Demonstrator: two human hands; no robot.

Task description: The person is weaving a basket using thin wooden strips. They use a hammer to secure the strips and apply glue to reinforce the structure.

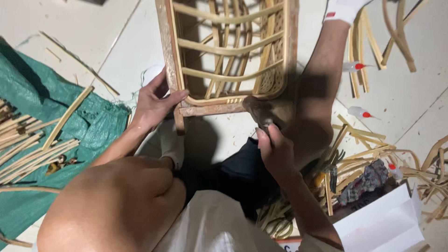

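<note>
Rattan chair frame [224, 51] on the pale floor [116, 42], steadied between the person's legs and held at its near corner.

Around it lie a green sack [56, 107] with a bundle of cane strips [28, 149] to the left, loose cane offcuts [364, 140] to the right, two small bottles with red tips [359, 112] near the raised right leg [322, 79], a crumpled rag [368, 177] and a white sheet of paper [382, 224]; pliers [331, 172] lie just beside the right forearm. The left hand [151, 105] grips the frame's near left corner, thumb laid along the wooden bottom rail, fingers wrapped behind the post. The right hand [273, 147] sits below the frame's near right corner, fingers curled tight, pinching something small and dark that cannot be made out.
</note>
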